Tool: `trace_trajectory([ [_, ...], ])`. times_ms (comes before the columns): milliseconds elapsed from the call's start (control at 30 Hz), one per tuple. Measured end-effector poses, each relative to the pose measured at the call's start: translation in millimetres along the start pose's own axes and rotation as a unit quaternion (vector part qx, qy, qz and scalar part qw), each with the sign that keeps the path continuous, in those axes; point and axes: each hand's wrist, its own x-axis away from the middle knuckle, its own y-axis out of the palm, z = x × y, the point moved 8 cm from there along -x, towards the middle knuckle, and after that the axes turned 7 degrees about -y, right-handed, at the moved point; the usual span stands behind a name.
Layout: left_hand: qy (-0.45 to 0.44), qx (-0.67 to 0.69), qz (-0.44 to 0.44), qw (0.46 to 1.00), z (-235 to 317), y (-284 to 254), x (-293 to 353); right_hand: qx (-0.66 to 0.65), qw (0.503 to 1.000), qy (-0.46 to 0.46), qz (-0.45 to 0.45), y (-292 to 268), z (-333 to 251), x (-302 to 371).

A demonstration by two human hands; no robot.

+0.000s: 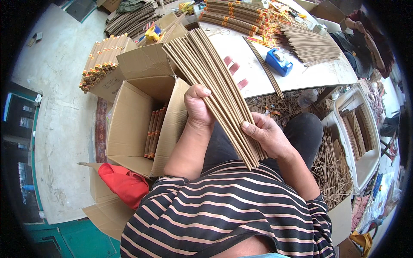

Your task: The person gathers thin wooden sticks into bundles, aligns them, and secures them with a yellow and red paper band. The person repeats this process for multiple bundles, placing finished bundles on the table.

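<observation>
A flat, fanned sheaf of brown incense sticks [211,81] lies slantwise across both my hands, above my lap. My left hand [198,105] supports it from below, thumb pressed on top at the left edge. The fingertips of that hand come out beyond the far right edge of the sheaf, spread apart. My right hand [269,134] grips the lower right side, its thumb over the sticks and its other fingers partly hidden.
On the white table [258,81] are a blue tape dispenser [278,62], loose sticks [309,45] and labelled bundles [234,17]. A cardboard box [129,124] with bundles inside stands at my left, near a red cloth [122,185]. At right are a white bin [373,159] and piled sticks [329,172].
</observation>
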Motion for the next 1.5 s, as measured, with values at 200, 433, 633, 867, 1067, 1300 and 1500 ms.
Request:
trace_trajectory([
  [200, -0.005, 0.001, 0.008, 1.000, -2, 0, 0, -0.010, 1.000, -0.002, -0.001, 4, 0, 0],
  [433, -0.036, -0.011, 0.100, 0.994, -8, -21, 1, 0.074, 0.997, -0.004, 0.000, 0, 8, -2],
  [633, -0.020, 0.015, 0.082, 0.996, -9, -22, -3, 0.154, 0.988, -0.032, 0.002, -5, 13, -3],
  [867, 0.047, -0.156, 0.214, 0.963, -4, -21, 3, 0.372, 0.927, -0.039, 0.020, -2, 10, -11],
  [1067, -0.093, 0.070, 0.030, 0.993, -16, -12, -11, -0.070, 0.991, 0.086, -0.072, 25, 11, -1],
  [1300, -0.017, -0.110, 0.203, 0.973, -7, -18, -11, 0.328, 0.943, -0.034, 0.053, -10, 19, -19],
  [1500, -0.071, -0.045, 0.090, 0.992, -8, -14, -18, 0.194, 0.979, 0.064, 0.010, 6, 12, -9],
])
